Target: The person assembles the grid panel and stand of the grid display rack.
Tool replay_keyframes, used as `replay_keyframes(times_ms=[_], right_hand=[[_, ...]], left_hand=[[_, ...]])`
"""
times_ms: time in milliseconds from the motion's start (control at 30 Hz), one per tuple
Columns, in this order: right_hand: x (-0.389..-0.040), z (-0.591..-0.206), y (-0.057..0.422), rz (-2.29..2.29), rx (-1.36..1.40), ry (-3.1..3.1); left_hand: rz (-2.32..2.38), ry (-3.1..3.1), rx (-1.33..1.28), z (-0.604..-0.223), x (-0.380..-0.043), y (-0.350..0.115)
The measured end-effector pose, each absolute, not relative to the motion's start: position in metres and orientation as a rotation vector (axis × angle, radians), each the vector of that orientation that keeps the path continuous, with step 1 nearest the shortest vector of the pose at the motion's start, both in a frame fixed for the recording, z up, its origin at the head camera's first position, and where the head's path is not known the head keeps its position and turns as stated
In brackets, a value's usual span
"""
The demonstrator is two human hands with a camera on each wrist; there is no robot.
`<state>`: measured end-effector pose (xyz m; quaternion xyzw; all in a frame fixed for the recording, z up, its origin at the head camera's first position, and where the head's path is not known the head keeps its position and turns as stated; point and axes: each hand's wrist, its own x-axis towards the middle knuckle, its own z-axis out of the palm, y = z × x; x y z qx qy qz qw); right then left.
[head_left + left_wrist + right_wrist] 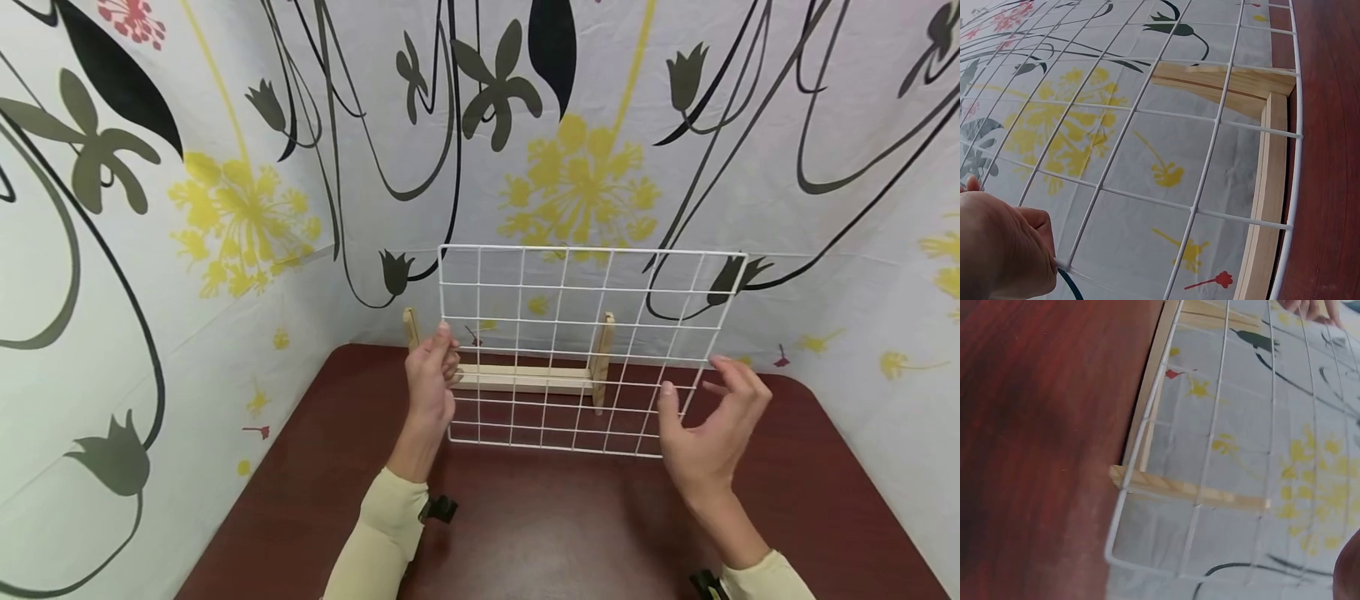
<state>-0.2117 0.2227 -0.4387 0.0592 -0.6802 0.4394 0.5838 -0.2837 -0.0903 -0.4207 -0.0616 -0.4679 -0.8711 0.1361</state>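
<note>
I have a white wire grid panel [556,322] raised in front of me, its broad face toward me, above the dark red-brown desk [540,517]. My left hand [432,382] grips the panel's left side, fingers curled round the wire and thumb pointing up along it. My right hand [711,437] is at the opposite side with thumb and fingers spread well apart: the thumb lies in front of the mesh and the fingertips are at the right edge, though I can't fairly tell whether they touch the wire.

Behind the panel, a pale wooden stand [532,375] sits toward the far side of the desk, seen through the squares. Its long crossbar runs from side to side between two uprights; the left one [412,328] shows just beyond my left hand, and the right one [602,350] shows through the mesh. From my right wrist, a rounded corner of the panel is in view near that end of the stand.

Cloth [375,208] hangs behind the desk and along both sides, white with yellow blossoms, grey-green tulips and dark curling stems. My pale yellow sleeves [378,525] reach toward my wrists, where black gear [442,508] is worn.
</note>
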Motion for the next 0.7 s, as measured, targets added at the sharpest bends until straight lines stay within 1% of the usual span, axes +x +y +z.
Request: replay_keyframes(times_ms=[133, 500, 700], right_hand=[[-0.214, -0.427, 0.204, 0.909, 0.282, -1.515], [-0.222, -0.409, 0.162, 0.734, 0.485, -1.617], [-0.235, -0.403, 0.150, 0.695, 0.494, -1.745]], left_hand=[[-2.524, -1.361, -0.186, -0.423, -0.287, -0.090], [-2.510, -1.387, -0.240, -0.427, -0.287, -0.084], [-2.524, -1.380, -0.274, -0.427, -0.282, -0.080]])
